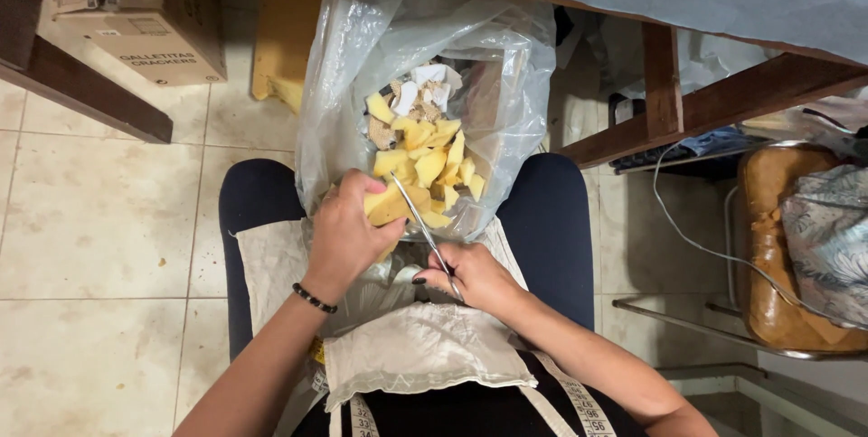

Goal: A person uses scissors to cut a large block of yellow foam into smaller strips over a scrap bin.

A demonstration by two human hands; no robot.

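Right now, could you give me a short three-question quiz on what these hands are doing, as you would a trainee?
1. True or false: the right hand holds scissors.
2. What does the left hand grip? A) a yellow foam piece B) a cup C) a pen
3. Where do the cut yellow pieces lie?

Key:
1. True.
2. A.
3. In the clear plastic bag between the person's knees.

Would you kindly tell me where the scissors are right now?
In the head view, the scissors sit centre frame in the right hand, blades reaching into the plastic bag beside the left hand.
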